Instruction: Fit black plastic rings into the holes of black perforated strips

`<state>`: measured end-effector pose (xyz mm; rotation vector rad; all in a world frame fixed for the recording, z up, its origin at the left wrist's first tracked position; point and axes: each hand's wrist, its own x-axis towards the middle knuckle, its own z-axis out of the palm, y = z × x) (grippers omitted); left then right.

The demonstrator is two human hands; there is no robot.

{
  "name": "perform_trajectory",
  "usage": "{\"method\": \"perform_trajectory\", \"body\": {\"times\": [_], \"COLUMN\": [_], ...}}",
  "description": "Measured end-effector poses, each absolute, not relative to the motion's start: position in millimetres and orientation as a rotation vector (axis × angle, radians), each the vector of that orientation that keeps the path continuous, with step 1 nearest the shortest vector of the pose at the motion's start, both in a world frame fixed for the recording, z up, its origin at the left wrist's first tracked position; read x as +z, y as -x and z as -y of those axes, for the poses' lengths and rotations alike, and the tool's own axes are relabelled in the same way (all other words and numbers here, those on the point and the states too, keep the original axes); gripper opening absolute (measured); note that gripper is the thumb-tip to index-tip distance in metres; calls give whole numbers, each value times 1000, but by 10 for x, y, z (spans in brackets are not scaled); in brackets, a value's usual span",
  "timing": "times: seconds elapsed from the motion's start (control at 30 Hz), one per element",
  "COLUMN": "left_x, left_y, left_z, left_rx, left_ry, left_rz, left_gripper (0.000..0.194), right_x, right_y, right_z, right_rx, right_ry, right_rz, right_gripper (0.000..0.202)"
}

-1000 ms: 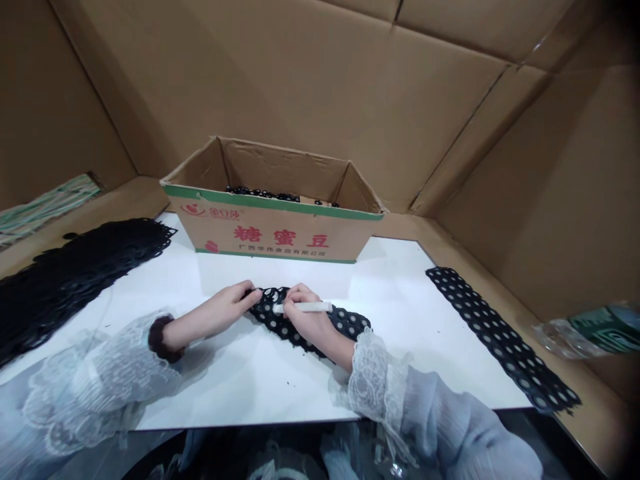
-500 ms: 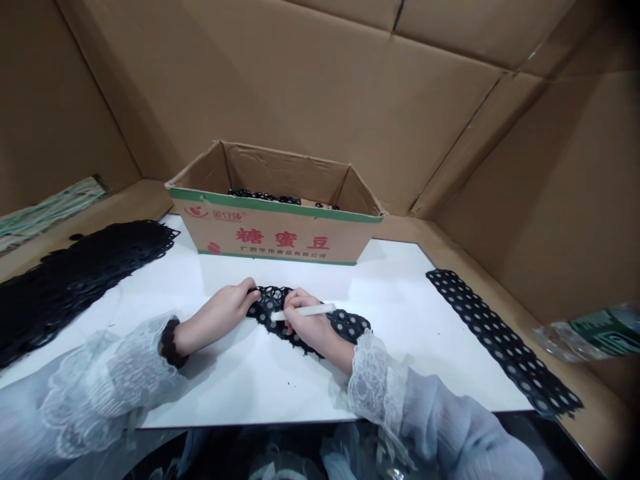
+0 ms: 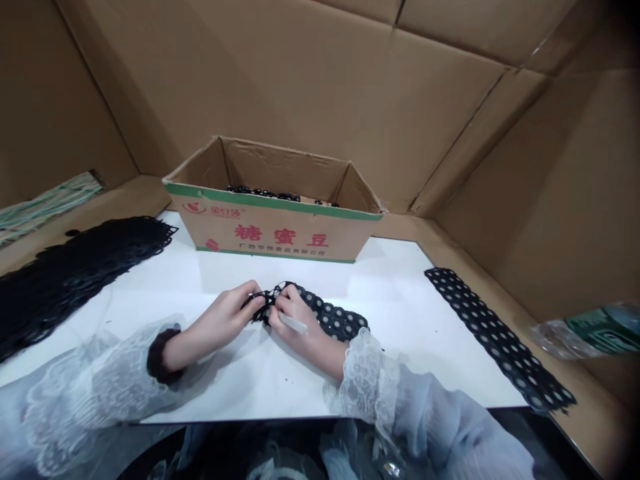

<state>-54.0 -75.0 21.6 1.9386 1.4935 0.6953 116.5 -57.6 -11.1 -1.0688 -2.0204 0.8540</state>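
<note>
A black openwork strip dotted with pale discs (image 3: 345, 323) lies on the white board (image 3: 400, 287), slanting down to the right. My left hand (image 3: 233, 313) pinches its left end between thumb and fingers. Close beside it, my right hand (image 3: 297, 320) is closed around a white pen-like stick (image 3: 294, 324), whose outer end points down to the right. The tip of that stick is hidden by the fingers at the strip. Between both hands, the strip's black mesh is bunched.
Behind the hands stands a cardboard box (image 3: 280, 230) holding black pieces. A black mesh pile (image 3: 85, 267) lies at left, another dotted strip (image 3: 495, 333) at right. A plastic bottle (image 3: 595, 331) lies far right. Cardboard walls surround the board.
My right hand has shifted slightly left, nearer my left hand, and the stick has turned from nearly level to pointing down right. The strip's left end is more bunched.
</note>
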Motion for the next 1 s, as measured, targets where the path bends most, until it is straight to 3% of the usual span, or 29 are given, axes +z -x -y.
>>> {"method": "perform_trajectory", "body": {"times": [0.2,0.3,0.5,0.73,0.9,1.0], "left_x": [254,333,732,1273,1417,1455], "left_y": [662,663,558,477,276,135], "left_z": [602,562,546,329,419,491], "left_rx": [753,754,799,959,1571,1635], "left_ry": [-2062,-2157,-2249,-2442,-2785,-2854], "left_rz": [-1485,-1442,-1308,-1308,-1563,-1426], "left_gripper": [30,28,27,27,29,25], "right_x": [44,130,398,1026,1315,1377], "right_y": [-1364,-1474,-1537,-1593,-1623,-1615], "right_z": [462,361,226,246,256,263], "right_rx": [1239,1176,929,1217,1125,991], "right_ry": [1063,1008,915,870,783,733], "right_rz": [1436,1277,1717,1932,1729,1712], "right_gripper": [25,33,28,30,24,23]}}
